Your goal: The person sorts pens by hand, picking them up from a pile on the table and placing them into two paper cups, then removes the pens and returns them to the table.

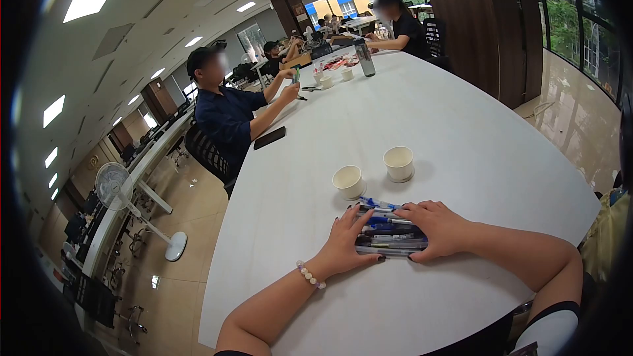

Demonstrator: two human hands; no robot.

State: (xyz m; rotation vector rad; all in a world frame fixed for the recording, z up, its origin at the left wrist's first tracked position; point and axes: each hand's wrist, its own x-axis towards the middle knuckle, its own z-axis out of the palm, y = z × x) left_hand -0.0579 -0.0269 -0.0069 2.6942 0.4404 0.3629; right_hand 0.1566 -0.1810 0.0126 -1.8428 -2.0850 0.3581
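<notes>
A pile of pens (pixel 390 232), several with blue or clear barrels, lies side by side on the white table in front of me. My left hand (pixel 344 240) curves around the pile's left end, thumb at the near side and fingers at the far side. At the right end, my right hand (pixel 440 229) cups the pens in the same way. The pens' ends are partly hidden by my palms and fingers. Just beyond the pile stand two white paper cups, a left cup (pixel 349 182) and a right cup (pixel 399 163), both upright.
The white table (pixel 316 250) stretches away from me. A black phone (pixel 270 138) lies at its left edge near a seated person (pixel 224 102) handling something small. Farther off are a grey bottle (pixel 364 59), more paper cups (pixel 326 82) and another seated person (pixel 405 33).
</notes>
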